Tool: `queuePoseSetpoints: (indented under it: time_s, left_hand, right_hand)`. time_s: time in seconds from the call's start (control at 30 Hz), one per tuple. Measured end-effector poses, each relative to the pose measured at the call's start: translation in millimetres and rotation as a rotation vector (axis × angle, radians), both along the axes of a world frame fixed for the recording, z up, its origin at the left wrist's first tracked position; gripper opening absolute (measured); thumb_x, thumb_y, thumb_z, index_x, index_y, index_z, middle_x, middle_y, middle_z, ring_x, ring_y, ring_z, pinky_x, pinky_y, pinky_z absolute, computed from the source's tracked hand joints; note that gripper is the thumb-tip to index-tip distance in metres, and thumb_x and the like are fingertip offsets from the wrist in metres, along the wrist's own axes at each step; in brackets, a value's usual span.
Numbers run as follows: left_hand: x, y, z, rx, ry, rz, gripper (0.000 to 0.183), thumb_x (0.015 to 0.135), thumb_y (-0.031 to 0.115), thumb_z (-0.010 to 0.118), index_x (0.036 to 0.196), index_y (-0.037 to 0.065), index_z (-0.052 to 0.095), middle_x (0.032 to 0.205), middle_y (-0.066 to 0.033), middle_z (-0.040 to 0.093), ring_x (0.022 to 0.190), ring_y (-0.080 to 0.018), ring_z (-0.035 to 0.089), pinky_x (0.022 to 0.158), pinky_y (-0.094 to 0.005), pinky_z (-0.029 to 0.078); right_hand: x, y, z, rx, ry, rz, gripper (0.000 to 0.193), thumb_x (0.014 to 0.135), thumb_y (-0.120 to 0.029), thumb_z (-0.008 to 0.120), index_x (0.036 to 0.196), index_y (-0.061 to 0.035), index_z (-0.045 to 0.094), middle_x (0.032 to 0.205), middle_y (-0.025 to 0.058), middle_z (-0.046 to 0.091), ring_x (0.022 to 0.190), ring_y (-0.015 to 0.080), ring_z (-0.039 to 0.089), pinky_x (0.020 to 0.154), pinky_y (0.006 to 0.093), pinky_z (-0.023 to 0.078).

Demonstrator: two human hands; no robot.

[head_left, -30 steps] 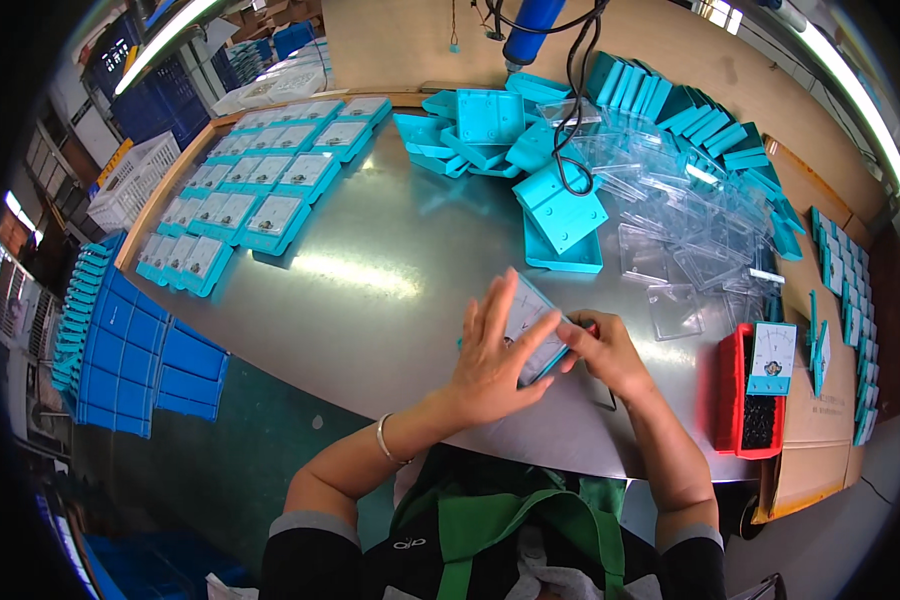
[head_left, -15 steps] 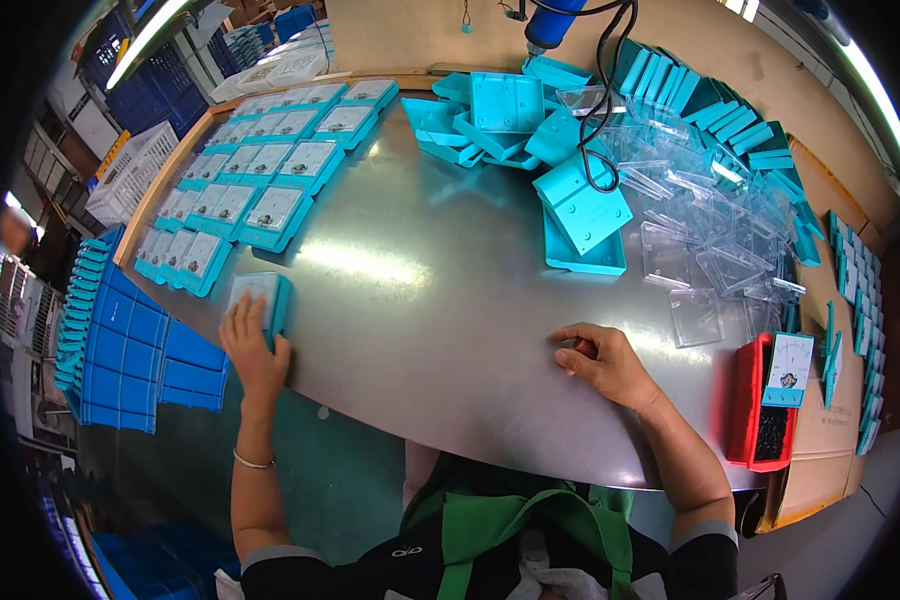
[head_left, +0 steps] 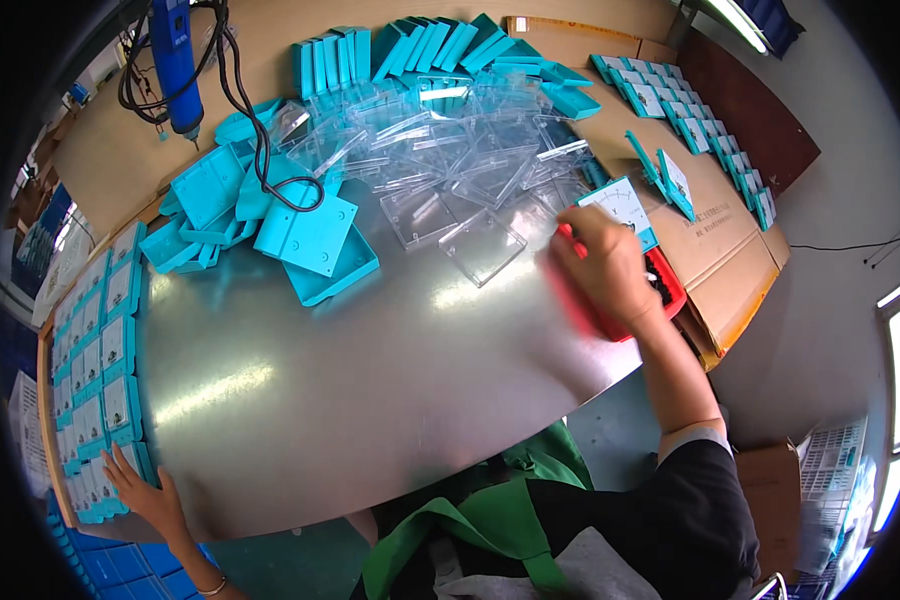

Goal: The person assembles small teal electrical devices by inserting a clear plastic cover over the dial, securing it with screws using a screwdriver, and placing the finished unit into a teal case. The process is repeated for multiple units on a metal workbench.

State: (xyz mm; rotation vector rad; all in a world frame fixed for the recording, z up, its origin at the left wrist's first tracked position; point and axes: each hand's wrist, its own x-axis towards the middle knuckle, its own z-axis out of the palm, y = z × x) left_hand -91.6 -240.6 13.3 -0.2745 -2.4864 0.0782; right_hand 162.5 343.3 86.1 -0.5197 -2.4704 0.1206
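At the lower left, my left hand (head_left: 150, 500) rests with its fingers spread against a turquoise-and-clear panel meter (head_left: 143, 462) at the near end of the rows. It does not grip the meter. On the right, my right hand (head_left: 615, 265) is curled, with a small red piece (head_left: 567, 236) showing at its fingers; its kind is not clear. This hand is over a red bin (head_left: 676, 290) that holds small black parts (head_left: 660, 272), partly hidden by the hand. A meter with a white dial (head_left: 618, 203) leans at the bin's far end.
A blue electric screwdriver (head_left: 175, 70) with a black cable hangs at the upper left. Turquoise cases (head_left: 315, 235) and clear covers (head_left: 480, 245) lie heaped behind. Finished-looking meters (head_left: 90, 350) line the left edge; more meters (head_left: 685, 125) stand on cardboard (head_left: 725, 230).
The head view has swung right. My left hand has brought its meter to the near end of the left rows. My right hand has gone from mid-table to the red bin.
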Motion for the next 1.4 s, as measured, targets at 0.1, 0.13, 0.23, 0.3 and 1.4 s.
queuePoseSetpoints:
  time_s: [0.1, 0.13, 0.23, 0.3, 1.4]
  left_hand:
    - [10.8, 43.2, 4.5, 0.24, 0.022, -0.427, 0.067, 0.076, 0.007, 0.059, 0.14, 0.004, 0.036, 0.147, -0.0159, 0.031, 0.138, -0.0354, 0.026, 0.11, -0.0479, 0.025]
    - [20.9, 67.1, 7.5, 0.305, -0.067, -0.471, 0.066, 0.076, 0.006, 0.059, 0.139, 0.004, 0.037, 0.147, -0.0161, 0.031, 0.137, -0.0355, 0.027, 0.11, -0.0475, 0.025]
    - [40.1, 117.7, 10.6, 0.409, -0.245, -0.609, 0.062, 0.074, 0.004, 0.059, 0.134, 0.003, 0.042, 0.145, -0.0167, 0.033, 0.134, -0.0355, 0.031, 0.109, -0.0461, 0.027]
    - [50.8, 145.3, 12.7, 0.455, -0.318, -0.697, 0.059, 0.073, 0.002, 0.058, 0.131, 0.002, 0.045, 0.143, -0.0172, 0.035, 0.132, -0.0353, 0.034, 0.108, -0.0452, 0.028]
    - [135.9, 265.9, -1.0, 1.876, -1.803, -0.71, 0.036, 0.086, 0.015, 0.065, 0.115, 0.0, 0.051, 0.098, -0.0102, 0.062, 0.08, -0.0211, 0.065, 0.06, -0.0366, 0.057]
  right_hand:
    - [36.2, 50.2, 1.5, -0.037, -0.099, -0.288, 0.051, 0.073, -0.03, 0.074, 0.115, -0.0068, 0.056, 0.103, 0.0155, 0.059, 0.086, 0.0298, 0.064, 0.072, 0.0413, 0.051]
    - [42.3, 60.9, -3.8, -0.019, -0.107, -0.326, 0.065, 0.07, -0.034, 0.076, 0.125, -0.0083, 0.051, 0.107, 0.0162, 0.058, 0.089, 0.0308, 0.063, 0.075, 0.0422, 0.051]
    - [42.3, 73.1, -14.3, -0.096, -0.256, -0.374, 0.09, 0.064, -0.041, 0.079, 0.138, -0.0094, 0.039, 0.115, 0.0187, 0.055, 0.094, 0.0332, 0.062, 0.081, 0.0432, 0.051]
    - [37.4, 72.6, -14.1, -0.081, -0.27, -0.386, 0.094, 0.063, -0.043, 0.079, 0.139, -0.008, 0.037, 0.114, 0.0199, 0.056, 0.094, 0.0337, 0.062, 0.082, 0.0425, 0.05]
    - [-62.7, -145.2, -12.3, -1.494, 0.456, 0.994, 0.017, 0.097, -0.016, 0.05, 0.103, -0.0018, 0.044, 0.103, 0.0222, 0.062, 0.097, 0.028, 0.065, 0.084, 0.0368, 0.054]
